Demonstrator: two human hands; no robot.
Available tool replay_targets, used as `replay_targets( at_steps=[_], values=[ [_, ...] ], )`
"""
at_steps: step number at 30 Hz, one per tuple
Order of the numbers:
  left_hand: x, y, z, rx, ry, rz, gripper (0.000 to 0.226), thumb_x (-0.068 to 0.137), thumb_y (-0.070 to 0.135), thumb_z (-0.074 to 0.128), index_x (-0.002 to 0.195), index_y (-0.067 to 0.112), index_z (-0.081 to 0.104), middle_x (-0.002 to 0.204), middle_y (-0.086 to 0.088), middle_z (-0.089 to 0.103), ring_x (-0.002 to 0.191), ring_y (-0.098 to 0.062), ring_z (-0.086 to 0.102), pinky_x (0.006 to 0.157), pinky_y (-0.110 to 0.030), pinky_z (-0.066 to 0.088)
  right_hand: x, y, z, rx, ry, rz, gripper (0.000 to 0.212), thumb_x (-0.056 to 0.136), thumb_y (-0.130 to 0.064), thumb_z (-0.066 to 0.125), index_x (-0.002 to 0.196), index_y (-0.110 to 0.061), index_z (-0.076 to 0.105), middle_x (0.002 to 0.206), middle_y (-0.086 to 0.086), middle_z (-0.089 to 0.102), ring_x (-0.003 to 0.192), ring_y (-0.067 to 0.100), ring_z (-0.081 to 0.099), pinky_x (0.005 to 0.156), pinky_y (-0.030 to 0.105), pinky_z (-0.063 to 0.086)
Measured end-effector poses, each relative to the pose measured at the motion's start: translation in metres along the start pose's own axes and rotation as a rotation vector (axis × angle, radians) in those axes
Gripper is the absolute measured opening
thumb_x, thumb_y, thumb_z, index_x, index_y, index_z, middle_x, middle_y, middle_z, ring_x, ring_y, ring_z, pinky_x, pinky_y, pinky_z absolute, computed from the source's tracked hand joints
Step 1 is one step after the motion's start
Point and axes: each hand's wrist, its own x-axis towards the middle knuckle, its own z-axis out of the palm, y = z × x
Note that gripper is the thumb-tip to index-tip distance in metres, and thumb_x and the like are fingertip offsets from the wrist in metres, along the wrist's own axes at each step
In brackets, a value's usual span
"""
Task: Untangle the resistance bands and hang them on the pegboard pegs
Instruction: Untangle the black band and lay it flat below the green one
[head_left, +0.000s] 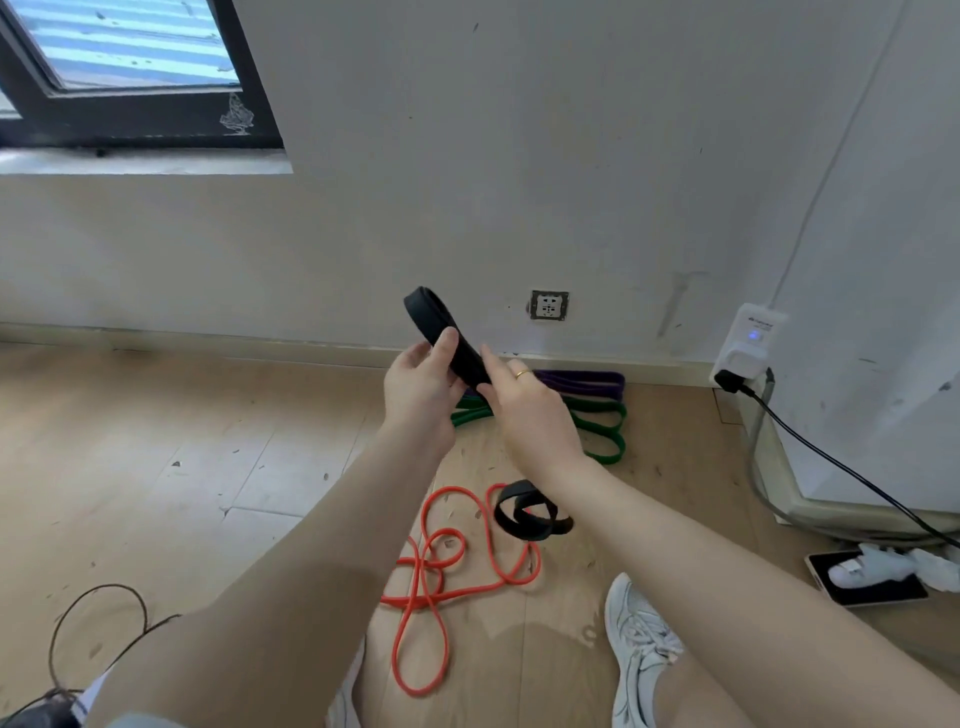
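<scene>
Two hands held one black resistance band (448, 332) up in front of the wall, above the floor. Left hand (420, 387) gripped the band from the left, thumb laid over its flat face, fingers curled behind. Right hand (530, 405) pinched the same band lower down, index finger stretched along it; a gold ring (522, 373) showed on one finger. The band's upper loop stood above both hands, doubled on itself.

A second black loop (530, 512) lay coiled on the wooden floor (182, 467) under the right forearm; whether it joined the held band could not be told. Just beside it to the left lay an orange band (441, 566), thin and knotted in several loops, one loop reaching toward the person. Farther back, near the skirting, a green band (602, 426) lay folded flat, with a purple band (582, 382) touching it on the wall side.

A wall socket (549, 304) sat low on the wall, behind the hands. To the right, a white plug adapter (748, 338) with a blue light, a black cable (841, 467) running from it. A phone (867, 579) lay on the floor at far right, white cloth (893, 566) partly over it. A white trainer (639, 649) at lower right. A window (119, 67) at upper left. A thin brown wire (98, 618) looped at lower left.
</scene>
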Motion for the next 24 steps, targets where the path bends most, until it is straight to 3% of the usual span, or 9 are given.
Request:
replay_targets(
  at_steps=[4, 8, 9, 12, 14, 16, 18, 21, 24],
  values=[
    [-0.002, -0.029, 0.012, 0.115, 0.118, 0.042, 0.024, 0.089, 0.018, 0.059, 0.109, 0.005, 0.056, 0.097, -0.007, 0.066, 0.092, -0.022, 0.064, 0.081, -0.033, 0.053, -0.004, 0.000, 0.025, -0.076, -0.065, 0.042, 0.053, 0.097, -0.011, 0.044, 0.146, -0.007, 0.026, 0.117, 0.016, 0.054, 0.089, 0.036, 0.062, 0.059, 0.035, 0.040],
    [0.001, -0.046, 0.007, 0.218, 0.124, 0.047, 0.023, 0.088, 0.018, 0.061, 0.110, 0.011, 0.057, 0.102, -0.007, 0.067, 0.097, -0.023, 0.064, 0.091, -0.044, 0.052, -0.010, 0.012, 0.040, -0.100, -0.031, 0.019, 0.065, 0.074, -0.003, 0.073, 0.133, -0.002, 0.048, 0.096, 0.010, 0.064, 0.073, 0.021, 0.066, 0.047, 0.021, 0.040],
    [0.005, -0.046, 0.005, 0.235, 0.128, 0.041, 0.022, 0.088, 0.016, 0.060, 0.109, 0.009, 0.059, 0.102, -0.008, 0.067, 0.096, -0.024, 0.065, 0.090, -0.045, 0.052, -0.009, 0.015, 0.043, -0.092, -0.049, 0.003, 0.065, 0.078, -0.004, 0.070, 0.137, -0.002, 0.042, 0.102, 0.010, 0.062, 0.077, 0.020, 0.065, 0.050, 0.021, 0.040],
    [0.018, -0.044, 0.004, 0.299, 0.131, 0.098, 0.019, 0.090, 0.014, 0.057, 0.108, 0.007, 0.060, 0.100, -0.009, 0.067, 0.094, -0.021, 0.065, 0.088, -0.042, 0.053, -0.006, 0.024, 0.051, 0.123, -0.247, 0.040, 0.068, 0.097, -0.016, 0.045, 0.150, -0.013, 0.004, 0.138, 0.008, 0.042, 0.106, 0.022, 0.055, 0.070, 0.023, 0.040],
    [0.026, -0.040, 0.006, 0.333, 0.115, 0.150, 0.017, 0.093, 0.015, 0.052, 0.108, 0.009, 0.058, 0.098, -0.005, 0.066, 0.092, -0.018, 0.063, 0.083, -0.036, 0.054, -0.006, 0.038, 0.059, 0.245, -0.361, 0.145, 0.078, 0.095, -0.019, 0.051, 0.150, -0.022, -0.005, 0.142, 0.005, 0.042, 0.112, 0.021, 0.056, 0.080, 0.028, 0.047],
    [0.037, -0.037, 0.008, 0.311, 0.105, 0.176, 0.012, 0.095, 0.015, 0.049, 0.103, 0.011, 0.056, 0.089, -0.002, 0.062, 0.085, -0.016, 0.061, 0.075, -0.029, 0.054, -0.007, 0.054, 0.071, 0.320, -0.396, 0.243, 0.078, 0.092, -0.019, 0.056, 0.150, -0.026, 0.004, 0.137, 0.003, 0.050, 0.113, 0.020, 0.057, 0.087, 0.032, 0.050],
    [0.051, -0.036, 0.009, 0.230, 0.122, 0.141, 0.009, 0.096, 0.016, 0.047, 0.100, 0.013, 0.055, 0.086, -0.002, 0.060, 0.082, -0.017, 0.061, 0.076, -0.030, 0.054, -0.008, 0.069, 0.086, 0.355, -0.344, 0.278, 0.061, 0.091, -0.017, 0.054, 0.145, -0.025, 0.026, 0.132, 0.001, 0.052, 0.113, 0.018, 0.056, 0.090, 0.030, 0.049],
    [0.073, -0.044, 0.007, 0.155, 0.161, 0.077, 0.010, 0.097, 0.018, 0.046, 0.098, 0.012, 0.055, 0.084, -0.003, 0.058, 0.080, -0.018, 0.059, 0.079, -0.032, 0.053, -0.004, 0.083, 0.100, 0.332, -0.306, 0.284, 0.045, 0.094, -0.015, 0.048, 0.138, -0.020, 0.036, 0.119, 0.004, 0.058, 0.097, 0.017, 0.059, 0.074, 0.024, 0.047],
    [0.096, -0.057, 0.003, 0.081, 0.145, 0.057, 0.011, 0.098, 0.016, 0.045, 0.094, 0.011, 0.054, 0.082, -0.003, 0.056, 0.080, -0.019, 0.056, 0.077, -0.031, 0.052, 0.008, 0.104, 0.104, 0.236, -0.397, 0.258, 0.037, 0.097, -0.019, 0.043, 0.133, -0.019, 0.037, 0.102, 0.005, 0.062, 0.082, 0.021, 0.059, 0.057, 0.027, 0.041]
  ],
)
